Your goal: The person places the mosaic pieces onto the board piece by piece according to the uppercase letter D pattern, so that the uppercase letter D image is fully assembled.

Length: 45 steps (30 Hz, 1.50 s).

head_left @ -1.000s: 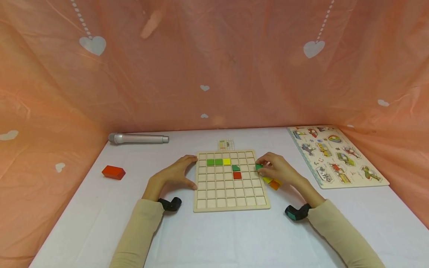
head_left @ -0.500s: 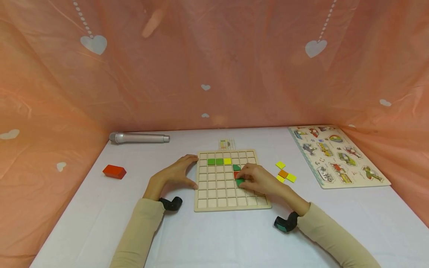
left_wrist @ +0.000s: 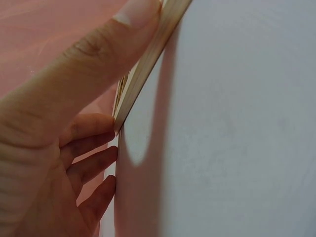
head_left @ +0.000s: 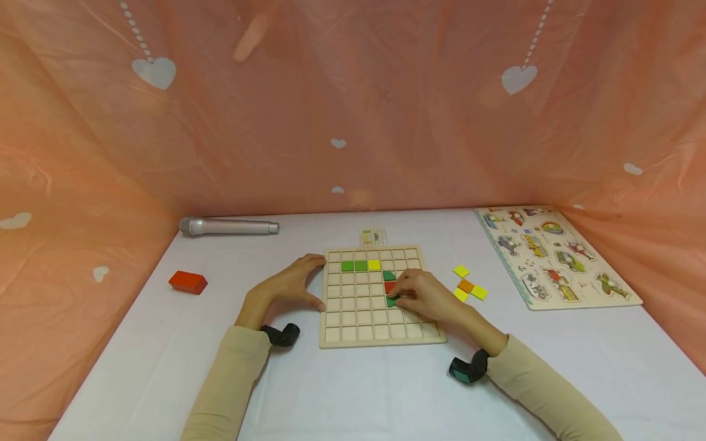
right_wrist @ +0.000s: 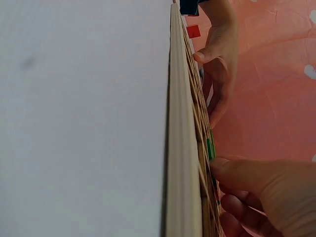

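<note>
A wooden grid board [head_left: 380, 345] lies at the middle of the table. My left hand [head_left: 288, 284] steadies its left edge, thumb and fingers spread apart; the left wrist view shows the thumb [left_wrist: 98, 59] against the rim. Over the board's right half, my right hand [head_left: 427, 295] pinches a green tile [head_left: 391, 302] at the cell just below a red tile [head_left: 390, 286]. Fingers partly cover both tiles. Above the red one sits a green tile with a rounded corner [head_left: 389, 275]. Two green tiles [head_left: 354, 266] and a yellow tile [head_left: 374, 265] form a row at upper left.
Several loose tiles, yellow ones around an orange tile [head_left: 466, 286], lie right of the board. A small pattern card [head_left: 373, 237] is behind it. A picture puzzle board [head_left: 551, 257] lies far right, a silver microphone [head_left: 231, 227] back left, a red block [head_left: 188, 282] left.
My right hand has brought the green tile from the board's right edge to below the red tile, then shifted it slightly left. The left hand stays at the board's edge.
</note>
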Each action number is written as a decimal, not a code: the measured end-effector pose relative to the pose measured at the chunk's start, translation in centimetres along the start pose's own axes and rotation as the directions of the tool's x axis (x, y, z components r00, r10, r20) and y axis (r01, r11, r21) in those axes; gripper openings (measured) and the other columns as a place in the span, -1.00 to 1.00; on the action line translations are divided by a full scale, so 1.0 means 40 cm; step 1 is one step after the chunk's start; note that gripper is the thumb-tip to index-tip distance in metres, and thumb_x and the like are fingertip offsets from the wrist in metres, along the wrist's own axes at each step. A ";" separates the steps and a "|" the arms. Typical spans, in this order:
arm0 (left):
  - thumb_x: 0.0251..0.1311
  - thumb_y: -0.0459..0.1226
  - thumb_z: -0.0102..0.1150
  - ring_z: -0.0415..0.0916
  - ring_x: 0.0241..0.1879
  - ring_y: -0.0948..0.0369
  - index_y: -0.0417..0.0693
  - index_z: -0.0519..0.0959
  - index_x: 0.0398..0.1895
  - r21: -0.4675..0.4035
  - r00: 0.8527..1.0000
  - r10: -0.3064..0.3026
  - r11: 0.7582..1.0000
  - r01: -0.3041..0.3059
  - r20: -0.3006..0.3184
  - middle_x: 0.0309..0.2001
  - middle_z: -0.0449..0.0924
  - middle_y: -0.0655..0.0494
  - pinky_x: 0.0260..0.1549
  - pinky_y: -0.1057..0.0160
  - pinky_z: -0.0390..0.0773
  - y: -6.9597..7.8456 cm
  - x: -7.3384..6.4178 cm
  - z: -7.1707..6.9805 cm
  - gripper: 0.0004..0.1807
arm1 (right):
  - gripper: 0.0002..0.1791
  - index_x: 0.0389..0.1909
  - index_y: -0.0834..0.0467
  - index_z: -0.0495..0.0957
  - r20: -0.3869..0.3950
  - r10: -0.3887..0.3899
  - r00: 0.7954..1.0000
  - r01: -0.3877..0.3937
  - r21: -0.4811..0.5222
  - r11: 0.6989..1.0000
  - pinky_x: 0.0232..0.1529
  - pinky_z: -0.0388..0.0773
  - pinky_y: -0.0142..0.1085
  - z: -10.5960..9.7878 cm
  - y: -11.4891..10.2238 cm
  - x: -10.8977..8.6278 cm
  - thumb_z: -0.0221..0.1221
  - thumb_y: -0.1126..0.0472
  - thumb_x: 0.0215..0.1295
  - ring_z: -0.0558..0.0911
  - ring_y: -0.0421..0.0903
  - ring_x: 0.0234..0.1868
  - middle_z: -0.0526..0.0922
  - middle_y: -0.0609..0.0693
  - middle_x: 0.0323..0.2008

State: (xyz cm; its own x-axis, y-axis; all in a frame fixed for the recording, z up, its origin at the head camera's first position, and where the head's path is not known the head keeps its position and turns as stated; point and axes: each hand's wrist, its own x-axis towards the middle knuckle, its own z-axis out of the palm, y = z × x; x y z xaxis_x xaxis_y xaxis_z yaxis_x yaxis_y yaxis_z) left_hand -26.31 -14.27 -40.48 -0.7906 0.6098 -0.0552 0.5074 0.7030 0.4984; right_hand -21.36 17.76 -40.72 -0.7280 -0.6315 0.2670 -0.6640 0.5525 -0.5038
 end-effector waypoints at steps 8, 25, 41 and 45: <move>-0.33 0.05 0.53 0.04 0.35 -0.07 -0.30 0.17 0.33 0.003 1.000 0.002 1.000 -0.002 -0.004 0.34 0.12 -0.18 0.33 -0.02 0.10 -0.002 0.001 0.001 0.15 | -0.80 -0.21 0.11 0.66 0.007 0.026 1.000 -0.026 0.011 1.000 -0.32 0.41 -0.38 -0.007 0.000 0.000 0.31 0.26 0.10 0.46 -0.22 -0.33 0.60 -0.10 -0.30; -0.33 0.04 0.53 0.01 0.37 -0.07 -0.29 0.15 0.35 -0.003 1.000 -0.023 1.000 0.023 0.004 0.36 0.10 -0.19 0.34 -0.01 0.07 0.006 -0.001 -0.003 0.16 | -0.71 -0.14 0.26 0.58 -0.260 0.043 0.965 -0.047 -0.012 0.999 -0.32 0.60 -0.22 -0.142 0.112 -0.083 0.29 0.42 0.06 0.55 0.00 -0.30 0.60 0.15 -0.26; -0.31 0.00 0.53 0.04 0.35 -0.09 -0.35 0.17 0.32 0.000 1.000 0.028 1.000 -0.028 -0.009 0.33 0.14 -0.22 0.33 -0.02 0.09 0.008 -0.003 -0.005 0.13 | -0.70 -0.11 0.32 0.58 -0.264 0.322 0.909 -0.333 0.006 0.943 -0.27 0.55 -0.28 -0.176 0.182 -0.129 0.29 0.31 0.12 0.57 0.03 -0.29 0.61 0.18 -0.27; -0.32 0.00 0.53 0.04 0.35 -0.09 -0.35 0.17 0.32 0.000 1.000 0.027 1.000 -0.027 -0.014 0.33 0.14 -0.22 0.33 -0.02 0.09 0.010 -0.004 -0.006 0.13 | -0.73 -0.15 0.30 0.59 -0.245 0.321 0.915 -0.334 -0.013 0.943 -0.32 0.53 -0.31 -0.179 0.185 -0.132 0.29 0.33 0.10 0.54 -0.04 -0.34 0.59 0.09 -0.37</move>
State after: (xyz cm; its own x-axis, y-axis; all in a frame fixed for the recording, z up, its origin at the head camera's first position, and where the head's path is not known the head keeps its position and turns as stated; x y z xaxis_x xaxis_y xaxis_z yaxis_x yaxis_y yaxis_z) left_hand -26.05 -14.18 -40.06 -0.7810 0.6238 -0.0298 0.5287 0.6859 0.5000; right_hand -23.67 29.08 -39.97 -0.9208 -0.2671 0.2843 -0.3851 0.7389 -0.5530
